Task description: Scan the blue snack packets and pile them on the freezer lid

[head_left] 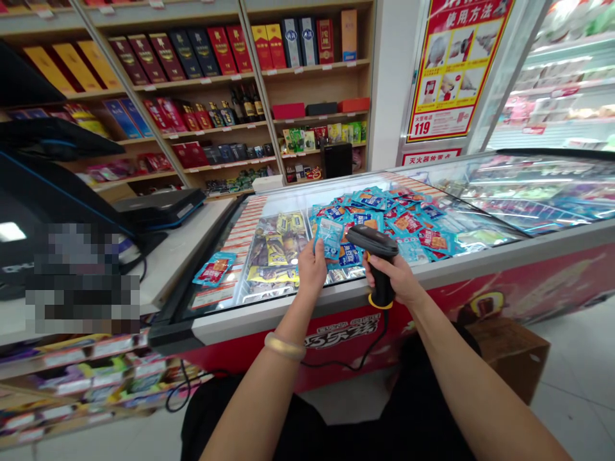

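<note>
My left hand (pixel 312 266) grips a small light-blue snack packet (pixel 329 238) by its left edge, with the thumb on its face. In my right hand (pixel 391 274) is a black barcode scanner (pixel 373 242) with yellow trim, fingers wrapped round its handle. The scanner's head points left toward the packet, a short gap apart. Behind both hands, a heap of similar blue and red packets (pixel 408 221) lies on the glass lid of the chest freezer (pixel 283 306). One separate packet (pixel 214 269) rests on the lid at the left.
A dark checkout machine (pixel 62 211) stands on the counter at the left. The scanner's cable (pixel 355 366) hangs in front of the freezer. A cardboard box (pixel 512 352) sits on the floor at right. Shelves of boxed goods (pixel 206 51) line the back wall.
</note>
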A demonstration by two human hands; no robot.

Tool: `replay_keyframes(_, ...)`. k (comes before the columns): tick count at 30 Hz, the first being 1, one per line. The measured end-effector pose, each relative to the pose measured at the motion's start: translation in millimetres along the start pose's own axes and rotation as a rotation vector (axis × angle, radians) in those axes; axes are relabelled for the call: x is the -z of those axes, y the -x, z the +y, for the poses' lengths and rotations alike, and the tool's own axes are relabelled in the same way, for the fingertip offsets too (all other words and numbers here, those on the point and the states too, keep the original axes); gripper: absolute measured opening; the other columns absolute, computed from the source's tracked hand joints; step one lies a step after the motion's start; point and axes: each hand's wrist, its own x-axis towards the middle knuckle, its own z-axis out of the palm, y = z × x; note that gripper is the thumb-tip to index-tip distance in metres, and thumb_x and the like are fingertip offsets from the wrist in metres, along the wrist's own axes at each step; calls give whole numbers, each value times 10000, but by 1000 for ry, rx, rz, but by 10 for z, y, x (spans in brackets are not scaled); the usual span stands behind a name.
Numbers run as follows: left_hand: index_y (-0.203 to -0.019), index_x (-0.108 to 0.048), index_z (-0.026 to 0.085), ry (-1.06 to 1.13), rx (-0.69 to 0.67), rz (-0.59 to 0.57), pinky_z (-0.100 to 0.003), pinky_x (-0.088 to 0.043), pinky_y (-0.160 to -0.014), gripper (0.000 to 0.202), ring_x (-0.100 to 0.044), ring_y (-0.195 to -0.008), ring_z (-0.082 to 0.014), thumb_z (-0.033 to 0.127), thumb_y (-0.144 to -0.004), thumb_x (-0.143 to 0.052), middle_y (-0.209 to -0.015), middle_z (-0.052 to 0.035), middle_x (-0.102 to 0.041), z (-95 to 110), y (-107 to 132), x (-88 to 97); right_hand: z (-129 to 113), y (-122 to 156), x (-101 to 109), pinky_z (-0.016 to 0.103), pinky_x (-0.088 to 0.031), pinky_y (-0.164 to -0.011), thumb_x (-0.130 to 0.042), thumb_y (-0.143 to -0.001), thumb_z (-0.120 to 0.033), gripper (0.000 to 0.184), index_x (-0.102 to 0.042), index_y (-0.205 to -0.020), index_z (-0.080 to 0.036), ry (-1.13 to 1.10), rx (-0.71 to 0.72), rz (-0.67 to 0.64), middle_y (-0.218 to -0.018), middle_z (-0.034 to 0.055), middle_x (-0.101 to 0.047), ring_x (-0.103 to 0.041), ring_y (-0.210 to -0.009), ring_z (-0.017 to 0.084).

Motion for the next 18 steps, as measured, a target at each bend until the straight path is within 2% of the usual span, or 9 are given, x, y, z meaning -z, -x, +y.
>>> replay_keyframes(4,-941,-646,190,31,-22,-11,-285,-619,-575,308,-660,-657,-149,473,-906,-529,-769,4,-611,14,9,-11,6,-24,-87,249,-419,-429,-798,-669,-496,386,-614,-792,-179,-6,-16,-38,-632,-14,-561,-499,-461,100)
replay_keyframes(11,-1083,-687,184,0,-53,-8,-287,-633,-596,351,-664,-707,-151,455,-904,-554,-856,-19,-652,31,31,-12,-11,-27,-112,251,-421,-431,-787,-674,-496,385,-620,-819,-181,-21,-14,-42,-650,-10,-571,-495,-472,102)
replay_keyframes(18,-1101,-687,195,-6,-47,-28,-289,-635,-597,339,-675,-673,-155,444,-913,-554,-802,-14,-654,18,38,-18,-1,-21,-111,254,-408,-432,-797,-662,-485,372,-609,-780,-186,-37,-18,-28,-649,-8,-572,-496,-474,106)
